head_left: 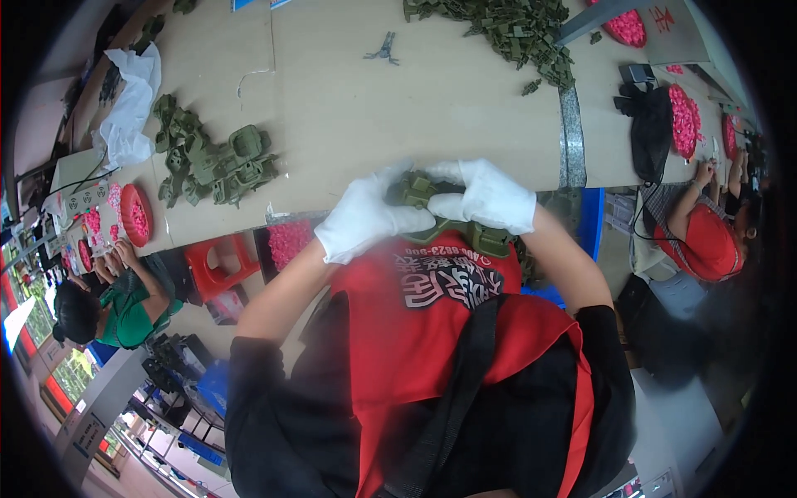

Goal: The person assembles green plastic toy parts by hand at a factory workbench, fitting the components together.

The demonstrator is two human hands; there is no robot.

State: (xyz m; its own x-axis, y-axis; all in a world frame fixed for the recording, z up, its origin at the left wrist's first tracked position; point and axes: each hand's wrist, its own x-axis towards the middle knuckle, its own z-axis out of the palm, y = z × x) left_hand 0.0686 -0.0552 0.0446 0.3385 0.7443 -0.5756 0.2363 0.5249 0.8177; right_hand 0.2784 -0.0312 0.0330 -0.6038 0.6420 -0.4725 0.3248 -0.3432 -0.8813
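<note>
The left hand [374,213] and right hand [491,199] both pinch the olive-green plastic part [418,189], and should likely keep it steady and squeeze gently, not hard.

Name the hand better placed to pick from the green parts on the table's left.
Probably the left: the left hand is nearer those green parts, while the right hand is farther across. Both gloved hands hold a green piece, so the left would likely need freeing first.

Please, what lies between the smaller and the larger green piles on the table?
A small grey part lies between the smaller pile and larger pile, in the head view.
</note>
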